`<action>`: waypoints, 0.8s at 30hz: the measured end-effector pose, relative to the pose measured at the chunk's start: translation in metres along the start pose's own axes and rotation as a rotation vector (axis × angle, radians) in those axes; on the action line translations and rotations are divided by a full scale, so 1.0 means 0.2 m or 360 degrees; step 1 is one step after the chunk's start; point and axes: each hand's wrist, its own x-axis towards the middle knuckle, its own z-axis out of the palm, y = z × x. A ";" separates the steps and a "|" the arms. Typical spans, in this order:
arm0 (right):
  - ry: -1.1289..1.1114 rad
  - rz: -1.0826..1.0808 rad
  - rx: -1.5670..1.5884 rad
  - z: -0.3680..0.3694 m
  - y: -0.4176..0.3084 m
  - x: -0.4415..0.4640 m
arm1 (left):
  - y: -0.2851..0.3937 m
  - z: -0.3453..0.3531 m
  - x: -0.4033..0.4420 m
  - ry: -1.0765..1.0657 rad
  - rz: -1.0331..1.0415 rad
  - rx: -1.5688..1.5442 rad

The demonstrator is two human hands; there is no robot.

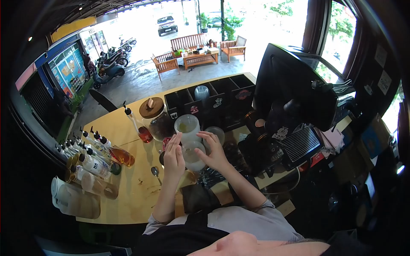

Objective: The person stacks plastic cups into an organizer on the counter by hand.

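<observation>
While both hands frame the near cup (194,158) over the tabletop (128,192), the step looks like handling it; a firm grip calls for closing in from both sides. Left hand (173,158): fingers straight, together. Right hand (215,157): fingers open, thumb apart. Contact unclear. Tall cup (187,123) just behind, spoon (155,172) by left forearm.

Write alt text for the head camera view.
A person's left hand and right hand flank translucent plastic containers on a light wooden counter. Nearby are a wood-lidded jar and clustered pump bottles; beyond, wooden seating and parked motorbikes.
</observation>
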 end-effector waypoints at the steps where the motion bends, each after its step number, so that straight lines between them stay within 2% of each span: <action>1: -0.0042 0.0016 0.0015 0.01 0.00 -0.03 | -0.01 0.01 -0.02 -0.0008 -0.0029 -0.0004; 6: -0.0196 0.0072 0.0080 0.08 0.04 -0.13 | -0.02 0.03 -0.11 -0.0034 -0.0150 -0.0107; 8: -0.0232 0.0229 0.0221 0.11 0.08 -0.17 | -0.05 0.07 -0.15 -0.0040 -0.0173 -0.0096; 11: -0.0161 0.0159 0.0255 0.11 0.06 -0.19 | -0.05 0.11 -0.19 -0.0067 -0.0239 -0.0131; 13: -0.0185 0.0240 0.0230 0.13 0.09 -0.21 | -0.03 0.11 -0.20 0.0090 -0.0330 -0.0329; 16: -0.0204 0.0340 0.0205 0.16 0.12 -0.25 | -0.05 0.13 -0.22 0.0077 -0.0492 -0.0445; 24: -0.0159 0.0340 0.0191 0.14 0.08 -0.21 | -0.11 0.16 -0.25 0.0151 -0.0396 -0.0512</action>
